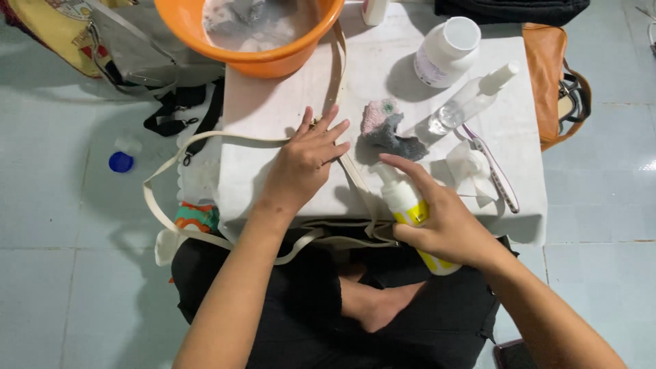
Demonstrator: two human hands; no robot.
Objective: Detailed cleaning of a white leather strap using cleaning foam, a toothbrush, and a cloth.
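My left hand [304, 164] lies flat, fingers spread, on a cream bag strap [205, 137] that crosses a white cloth-covered surface [287, 102]. My right hand [441, 219] grips a white and yellow pump bottle [403, 201], with the index finger on its nozzle. The nozzle points toward a grey and pink sponge [386, 130] lying just beyond both hands.
An orange basin [253, 58] of soapy water stands at the far edge. A white jar [445, 51], a clear spray bottle [471, 102], a toothbrush [493, 167] and a crumpled tissue [468, 167] lie to the right. A brown bag [550, 82] sits beside them, a blue cap [121, 162] on the floor.
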